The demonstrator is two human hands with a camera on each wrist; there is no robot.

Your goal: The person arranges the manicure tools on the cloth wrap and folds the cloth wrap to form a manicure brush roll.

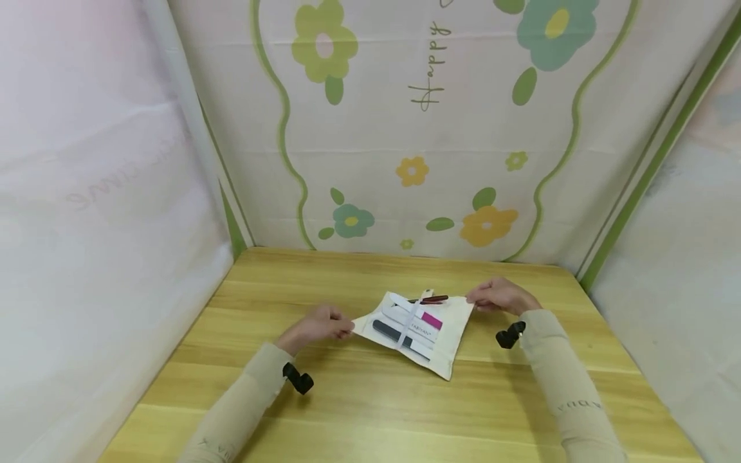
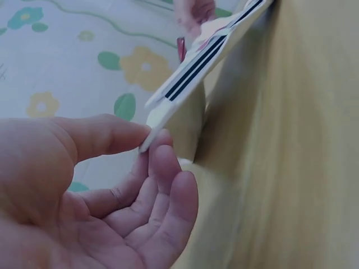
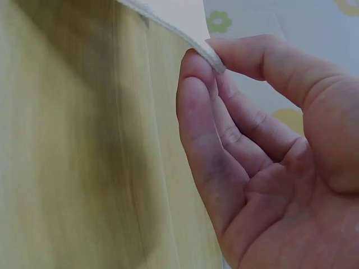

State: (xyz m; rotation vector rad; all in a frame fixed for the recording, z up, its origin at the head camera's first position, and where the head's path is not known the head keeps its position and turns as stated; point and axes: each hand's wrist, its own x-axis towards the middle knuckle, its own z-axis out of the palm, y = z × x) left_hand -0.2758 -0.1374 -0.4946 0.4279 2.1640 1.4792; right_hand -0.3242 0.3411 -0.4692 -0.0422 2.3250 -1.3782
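Both hands stretch a white cloth (image 1: 456, 331) between them over the table. My left hand (image 1: 321, 323) pinches its left corner with thumb and fingertips, seen close in the left wrist view on the cloth edge (image 2: 159, 116). At the upper right corner, my right hand (image 1: 502, 296) pinches the cloth the same way. Flat on the cloth lie a dark nail file (image 1: 384, 330), white strips with printed lettering (image 1: 420, 329), a magenta piece (image 1: 431, 320) and a thin dark red stick (image 1: 434, 299). A pale band (image 1: 407, 328) runs across them.
A wooden table (image 1: 359, 411) lies beneath. Behind it hangs a white curtain (image 1: 370, 128) with printed flowers; pale cloth walls (image 1: 104, 257) enclose the left and right sides. Each wrist wears a small black camera, such as the left one (image 1: 298, 379).
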